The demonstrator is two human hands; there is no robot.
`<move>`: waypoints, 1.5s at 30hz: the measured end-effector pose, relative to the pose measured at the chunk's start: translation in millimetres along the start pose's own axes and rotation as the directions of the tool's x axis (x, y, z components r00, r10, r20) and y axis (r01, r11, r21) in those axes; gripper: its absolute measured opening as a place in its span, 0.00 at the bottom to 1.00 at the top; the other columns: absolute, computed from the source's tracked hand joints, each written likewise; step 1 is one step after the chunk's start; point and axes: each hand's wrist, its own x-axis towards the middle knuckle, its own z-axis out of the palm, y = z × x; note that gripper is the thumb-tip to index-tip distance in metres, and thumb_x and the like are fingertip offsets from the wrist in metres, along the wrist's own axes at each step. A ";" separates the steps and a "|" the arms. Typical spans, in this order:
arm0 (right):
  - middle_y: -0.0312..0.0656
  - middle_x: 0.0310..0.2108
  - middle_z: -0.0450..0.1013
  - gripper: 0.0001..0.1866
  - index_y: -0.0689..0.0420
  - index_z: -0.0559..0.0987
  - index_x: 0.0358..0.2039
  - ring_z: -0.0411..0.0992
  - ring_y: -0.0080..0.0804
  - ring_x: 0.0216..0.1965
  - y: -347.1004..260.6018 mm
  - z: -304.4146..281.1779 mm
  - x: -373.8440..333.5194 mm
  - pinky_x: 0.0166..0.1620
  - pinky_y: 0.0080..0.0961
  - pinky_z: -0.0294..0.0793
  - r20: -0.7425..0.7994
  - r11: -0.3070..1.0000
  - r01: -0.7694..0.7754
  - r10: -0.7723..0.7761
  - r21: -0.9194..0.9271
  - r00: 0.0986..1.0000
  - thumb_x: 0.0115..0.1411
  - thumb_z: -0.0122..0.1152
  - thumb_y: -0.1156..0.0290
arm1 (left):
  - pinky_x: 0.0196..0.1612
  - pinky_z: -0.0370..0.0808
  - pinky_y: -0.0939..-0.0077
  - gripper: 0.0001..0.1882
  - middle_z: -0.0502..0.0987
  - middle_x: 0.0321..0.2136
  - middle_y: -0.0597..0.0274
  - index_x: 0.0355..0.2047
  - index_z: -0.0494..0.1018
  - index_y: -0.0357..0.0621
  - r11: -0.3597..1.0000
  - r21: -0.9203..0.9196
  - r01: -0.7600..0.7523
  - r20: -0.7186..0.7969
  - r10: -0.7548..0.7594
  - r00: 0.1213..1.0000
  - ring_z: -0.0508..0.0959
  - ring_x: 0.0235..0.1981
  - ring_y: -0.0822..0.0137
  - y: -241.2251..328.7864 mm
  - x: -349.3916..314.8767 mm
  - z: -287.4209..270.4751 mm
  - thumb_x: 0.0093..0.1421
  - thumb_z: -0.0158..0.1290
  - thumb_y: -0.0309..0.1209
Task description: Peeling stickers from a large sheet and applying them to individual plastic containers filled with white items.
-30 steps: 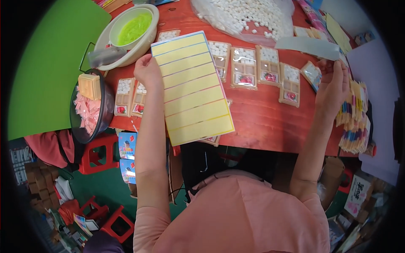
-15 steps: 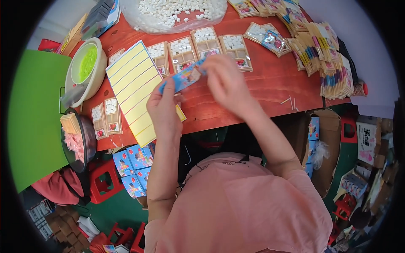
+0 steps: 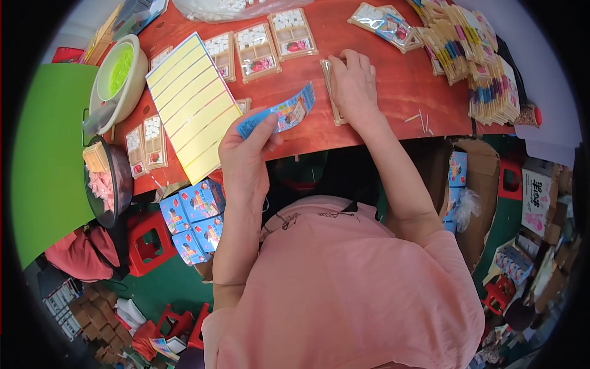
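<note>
Label (image 3: 295,113) in pinch of left hand (image 3: 247,147), bent fingers of right hand (image 3: 355,87) on tray (image 3: 335,106)

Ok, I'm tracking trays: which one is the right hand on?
The tray just right of the blue strip: the right hand partly hides it, but no other.

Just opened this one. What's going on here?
A person at a red table has a curled blue strip in the left hand. The right hand is on a small tray, hiding part of it; how firmly it grips is unclear. Beyond the strip stand trays with white cubes. A striped yellow sheet lies left of them, and piled packs are at the right.
</note>
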 end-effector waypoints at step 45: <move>0.32 0.29 0.74 0.08 0.57 0.78 0.44 0.68 0.16 0.30 58.9 -64.0 -55.5 0.35 0.19 0.70 0.302 0.675 -0.510 0.411 0.533 0.860 0.64 0.59 0.75 | 0.21 0.68 0.77 0.24 0.77 0.26 0.61 0.50 0.66 0.35 0.866 0.485 -0.119 0.118 0.070 0.991 0.73 0.20 0.74 -81.9 51.6 64.6 0.55 0.62 0.23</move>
